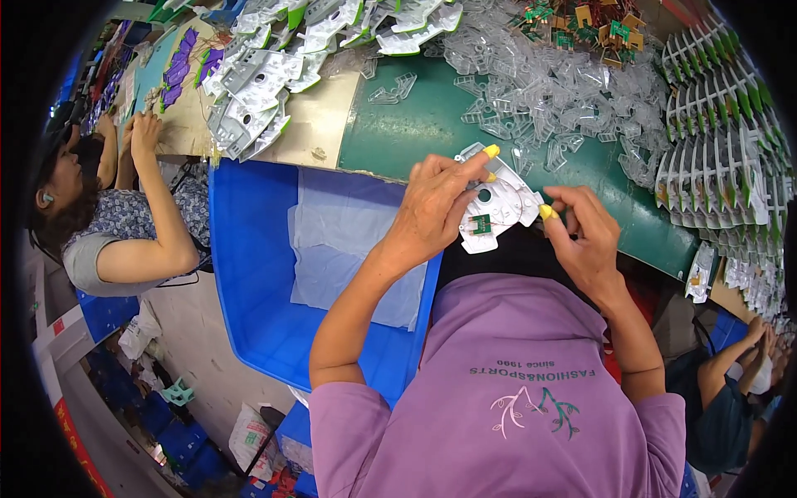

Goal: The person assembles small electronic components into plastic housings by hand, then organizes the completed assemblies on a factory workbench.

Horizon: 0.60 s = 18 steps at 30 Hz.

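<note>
My left hand (433, 207) grips a white plastic shell (503, 199) at the table's front edge, its yellow-capped fingertips over the shell's upper end. On the shell's inner face sits a small green circuit board (481, 224) with a thin wire, near a round dark hole. My right hand (584, 236) is at the shell's right edge, thumb and forefinger, also yellow-capped, drawn close together. Whatever is between those fingertips is too small to make out. Beyond both hands lies a heap of clear plastic parts (540, 91) on the green table top (398, 124).
A blue bin (249, 274) lined with white sheet stands left of my lap. White-and-green shells (253, 91) pile up at the far left; more stacked shells (714, 183) line the right. Wired circuit boards (610, 33) lie at the back. Co-workers sit at left (124, 224) and right (722, 390).
</note>
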Available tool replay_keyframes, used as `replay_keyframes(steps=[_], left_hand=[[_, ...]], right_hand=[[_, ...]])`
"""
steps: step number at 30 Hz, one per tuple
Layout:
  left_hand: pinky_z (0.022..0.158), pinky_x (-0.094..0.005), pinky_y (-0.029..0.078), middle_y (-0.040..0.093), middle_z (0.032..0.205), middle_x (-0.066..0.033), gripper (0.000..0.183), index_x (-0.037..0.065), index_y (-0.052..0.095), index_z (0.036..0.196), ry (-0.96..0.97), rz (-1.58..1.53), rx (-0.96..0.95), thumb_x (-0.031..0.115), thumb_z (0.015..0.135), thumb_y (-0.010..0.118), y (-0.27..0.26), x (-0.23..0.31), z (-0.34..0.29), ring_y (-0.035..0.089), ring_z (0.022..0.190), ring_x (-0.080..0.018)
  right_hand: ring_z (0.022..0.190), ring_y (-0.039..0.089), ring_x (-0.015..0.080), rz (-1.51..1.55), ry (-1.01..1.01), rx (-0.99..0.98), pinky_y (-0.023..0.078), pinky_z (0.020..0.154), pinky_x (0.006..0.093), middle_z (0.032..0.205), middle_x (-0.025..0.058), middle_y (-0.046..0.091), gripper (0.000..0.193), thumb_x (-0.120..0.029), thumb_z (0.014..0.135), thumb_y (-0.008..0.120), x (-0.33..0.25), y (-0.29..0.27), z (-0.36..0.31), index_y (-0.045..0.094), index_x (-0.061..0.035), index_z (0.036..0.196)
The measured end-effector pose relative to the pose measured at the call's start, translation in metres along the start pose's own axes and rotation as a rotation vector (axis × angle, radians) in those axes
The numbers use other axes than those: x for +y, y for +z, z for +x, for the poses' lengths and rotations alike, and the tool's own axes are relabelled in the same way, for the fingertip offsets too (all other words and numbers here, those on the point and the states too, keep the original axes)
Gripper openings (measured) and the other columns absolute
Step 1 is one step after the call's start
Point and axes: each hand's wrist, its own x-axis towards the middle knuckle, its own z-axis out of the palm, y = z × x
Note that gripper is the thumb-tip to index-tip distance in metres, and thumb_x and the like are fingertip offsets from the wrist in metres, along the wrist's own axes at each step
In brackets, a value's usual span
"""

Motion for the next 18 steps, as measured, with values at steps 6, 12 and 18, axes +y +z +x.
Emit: replay_keyframes(steps=[6,12,18], left_hand=[[0.081,-0.0381,0.048,0.066,0.101,-0.0150,0.045,0.000,0.060,0.124,-0.147,-0.105,-0.006,-0.008,0.080,0.067,-0.002,0.020,0.001,0.061,0.093,-0.0294],[0.075,-0.0302,0.057,0.064,0.108,-0.0194,0.027,-0.005,0.062,0.111,0.010,-0.259,0.384,-0.008,0.084,0.061,-0.028,0.109,0.012,0.066,0.084,-0.0186],[0.073,-0.0291,0.053,0.061,0.106,-0.0166,0.028,-0.004,0.060,0.113,0.137,-0.523,0.362,-0.004,0.085,0.062,-0.015,0.150,0.045,0.061,0.083,-0.0178]], right_hand=[[0.063,0.063,0.0271,0.160,0.170,-0.009,0.049,0.058,0.0384,0.074,0.0137,0.061,0.026,-0.001,0.084,0.060,0.006,0.010,-0.018,0.055,-0.0054,0.109],[0.060,0.060,0.0163,0.060,0.162,0.366,0.048,0.056,0.0297,0.077,0.0093,0.062,0.024,0.002,0.079,0.064,0.044,-0.061,-0.104,0.059,-0.0045,0.102],[0.057,0.046,0.0024,0.147,0.489,0.818,0.035,0.050,0.0175,0.077,-0.0015,0.055,0.013,0.004,0.093,0.049,0.080,-0.184,-0.198,0.050,-0.0039,0.104]])
